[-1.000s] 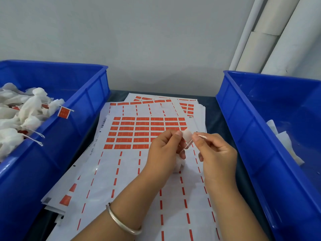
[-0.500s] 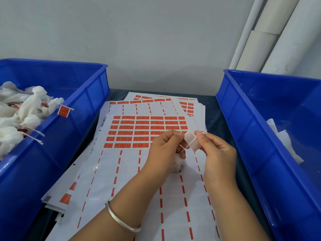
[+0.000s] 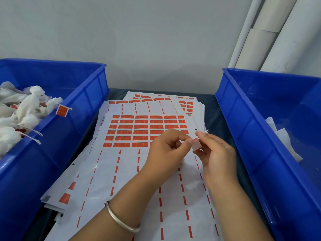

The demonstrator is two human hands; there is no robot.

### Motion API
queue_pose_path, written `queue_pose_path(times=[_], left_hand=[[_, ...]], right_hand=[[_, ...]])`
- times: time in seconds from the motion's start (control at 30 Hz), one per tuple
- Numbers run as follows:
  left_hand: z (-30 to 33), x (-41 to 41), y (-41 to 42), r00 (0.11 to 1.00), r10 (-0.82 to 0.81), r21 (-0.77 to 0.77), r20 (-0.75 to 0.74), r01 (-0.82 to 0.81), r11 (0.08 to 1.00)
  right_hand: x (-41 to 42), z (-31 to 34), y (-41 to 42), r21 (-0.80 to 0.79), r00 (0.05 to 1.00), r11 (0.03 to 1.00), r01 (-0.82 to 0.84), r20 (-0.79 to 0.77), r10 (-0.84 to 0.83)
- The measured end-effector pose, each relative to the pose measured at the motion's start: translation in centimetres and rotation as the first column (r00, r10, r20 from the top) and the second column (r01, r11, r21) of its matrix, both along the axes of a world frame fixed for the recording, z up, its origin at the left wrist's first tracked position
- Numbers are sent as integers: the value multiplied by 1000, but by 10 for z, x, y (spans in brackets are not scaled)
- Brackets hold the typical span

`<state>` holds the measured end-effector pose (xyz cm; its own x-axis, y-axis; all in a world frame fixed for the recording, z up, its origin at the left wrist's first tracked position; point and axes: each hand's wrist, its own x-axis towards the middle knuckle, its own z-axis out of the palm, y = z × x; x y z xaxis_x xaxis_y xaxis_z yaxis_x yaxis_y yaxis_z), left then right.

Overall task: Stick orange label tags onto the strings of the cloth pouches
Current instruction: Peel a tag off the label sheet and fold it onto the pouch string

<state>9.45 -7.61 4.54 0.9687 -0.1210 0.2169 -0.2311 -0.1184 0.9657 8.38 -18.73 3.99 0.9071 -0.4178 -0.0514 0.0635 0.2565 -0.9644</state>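
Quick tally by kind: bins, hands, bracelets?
Bins: 2, the left bin and the right bin
Hands: 2, the left hand and the right hand
Bracelets: 1, the bracelet
Total: 5

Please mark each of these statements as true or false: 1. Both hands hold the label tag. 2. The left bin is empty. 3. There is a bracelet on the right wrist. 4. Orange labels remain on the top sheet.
1. True: the left hand and the right hand pinch the label tag together.
2. False: the left bin holds many cloth pouches.
3. False: the bracelet is on the left wrist.
4. True: rows of orange labels remain on the top sheet.
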Motion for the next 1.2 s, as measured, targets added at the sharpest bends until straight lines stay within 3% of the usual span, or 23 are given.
queue_pose_path(times=[0.4,0.6,0.83,0.97,1.2], left_hand=[[-4,1,1,966,-16,273,258,-57,960],[-8,0,0,965,-40,315,259,-45,948],[-2,2,2,999,2,30,35,-3,1000],[-3,5,4,1000,-11,-31,-13,10,999],[1,8,8,975,1,-277,-221,-64,959]], right_hand=[[-2,1,-1,76,1000,997,-7,2,6],[-1,0,0,83,1000,996,-16,4,16],[0,-1,3,-9,995,996,-86,40,87],[-1,-1,4,-60,989,990,-124,75,128],[2,-4,7,-108,967,976,-187,153,203]])
